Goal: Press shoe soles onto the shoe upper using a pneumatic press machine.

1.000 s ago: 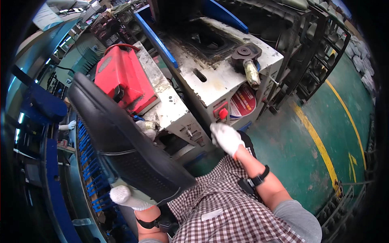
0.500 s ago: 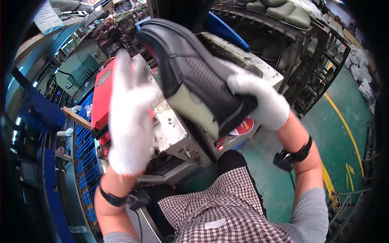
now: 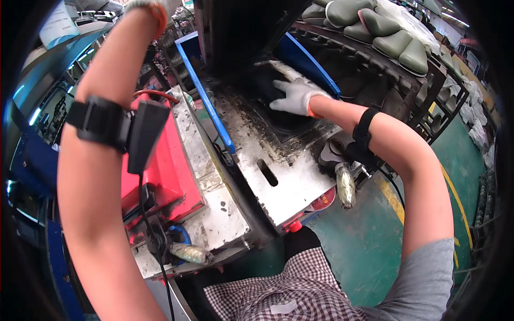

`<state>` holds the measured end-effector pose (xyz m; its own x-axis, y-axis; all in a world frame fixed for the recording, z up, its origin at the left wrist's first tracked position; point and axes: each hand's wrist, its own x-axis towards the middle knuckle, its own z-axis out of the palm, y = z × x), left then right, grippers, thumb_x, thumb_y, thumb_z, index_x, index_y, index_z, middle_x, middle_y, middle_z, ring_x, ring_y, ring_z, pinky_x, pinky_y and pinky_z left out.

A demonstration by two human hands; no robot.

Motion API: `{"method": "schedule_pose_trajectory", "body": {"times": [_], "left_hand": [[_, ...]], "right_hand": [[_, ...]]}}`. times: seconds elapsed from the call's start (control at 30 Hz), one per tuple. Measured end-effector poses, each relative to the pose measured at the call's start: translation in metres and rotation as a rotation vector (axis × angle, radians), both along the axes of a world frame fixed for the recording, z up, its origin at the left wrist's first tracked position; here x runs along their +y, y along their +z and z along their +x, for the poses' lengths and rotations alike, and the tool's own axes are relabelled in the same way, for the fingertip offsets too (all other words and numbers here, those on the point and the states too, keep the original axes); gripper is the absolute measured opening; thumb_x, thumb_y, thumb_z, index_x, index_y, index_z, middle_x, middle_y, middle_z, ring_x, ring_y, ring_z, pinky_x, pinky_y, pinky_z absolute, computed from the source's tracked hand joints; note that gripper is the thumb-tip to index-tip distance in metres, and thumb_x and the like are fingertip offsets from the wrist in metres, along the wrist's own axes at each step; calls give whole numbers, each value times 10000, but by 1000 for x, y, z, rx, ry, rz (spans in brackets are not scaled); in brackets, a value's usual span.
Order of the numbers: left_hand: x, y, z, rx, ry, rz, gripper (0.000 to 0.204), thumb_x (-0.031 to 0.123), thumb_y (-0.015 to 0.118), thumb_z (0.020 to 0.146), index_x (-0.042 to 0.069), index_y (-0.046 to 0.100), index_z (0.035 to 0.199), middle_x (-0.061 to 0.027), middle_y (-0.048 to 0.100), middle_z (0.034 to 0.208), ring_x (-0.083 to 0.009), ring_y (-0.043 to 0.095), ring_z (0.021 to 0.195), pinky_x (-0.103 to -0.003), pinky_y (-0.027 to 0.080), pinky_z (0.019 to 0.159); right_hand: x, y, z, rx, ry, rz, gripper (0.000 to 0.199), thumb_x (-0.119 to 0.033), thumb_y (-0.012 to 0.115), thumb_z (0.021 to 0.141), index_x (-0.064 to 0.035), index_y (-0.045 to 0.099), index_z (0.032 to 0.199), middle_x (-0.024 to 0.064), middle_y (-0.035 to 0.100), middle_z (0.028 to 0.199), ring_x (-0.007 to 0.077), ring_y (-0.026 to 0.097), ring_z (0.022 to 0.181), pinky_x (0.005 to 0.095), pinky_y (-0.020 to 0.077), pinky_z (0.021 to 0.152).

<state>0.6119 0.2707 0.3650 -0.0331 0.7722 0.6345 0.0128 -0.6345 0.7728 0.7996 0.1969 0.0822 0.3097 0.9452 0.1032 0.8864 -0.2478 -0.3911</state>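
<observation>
White-gloved right hand (image 3: pixel 293 97) flat, fingers spread, pressing black moulded part (image 3: pixel 278 115) into recess at far edge of steel press table (image 3: pixel 292 184); nothing gripped. Left hand (image 3: pixel 144 5) raised beyond frame top, grip unclear. Part looks seated; hand not yet withdrawn.

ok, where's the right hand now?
Head view, upper centre-right: right hand lies flat on the dark mould, beside the blue frame.
</observation>
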Motion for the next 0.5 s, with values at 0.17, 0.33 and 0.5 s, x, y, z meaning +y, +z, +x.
{"method": "schedule_pose_trajectory", "body": {"times": [0.17, 0.33, 0.5], "left_hand": [[34, -4, -9, 331, -626, 77, 220, 212, 503, 1027, 88, 683, 1044, -12, 702, 859, -111, 683, 739, -316, 575, 667], [20, -6, -10, 388, -544, 169, 199, 186, 505, 1024, 79, 672, 1019, -16, 677, 811, -93, 653, 643, -258, 555, 548], [2, -33, -36, 640, -73, 550, 201, 170, 610, 955, -24, 655, 986, -139, 692, 901, -243, 685, 835, -399, 555, 738]], "right_hand": [[-3, 11, -5, -112, 59, -177, 939, -657, 628, 866, -163, 381, 1625, 420, 419, 1493, 505, 441, 1420, 473, 356, 1208], [-9, 19, 1, -113, 72, -157, 942, -705, 595, 880, -169, 381, 1624, 381, 417, 1513, 495, 464, 1400, 483, 374, 1191], [-112, 75, -45, -143, 239, -55, 631, -496, 622, 937, -72, 611, 1405, 242, 564, 1390, 386, 592, 1268, 424, 473, 1091]]}}
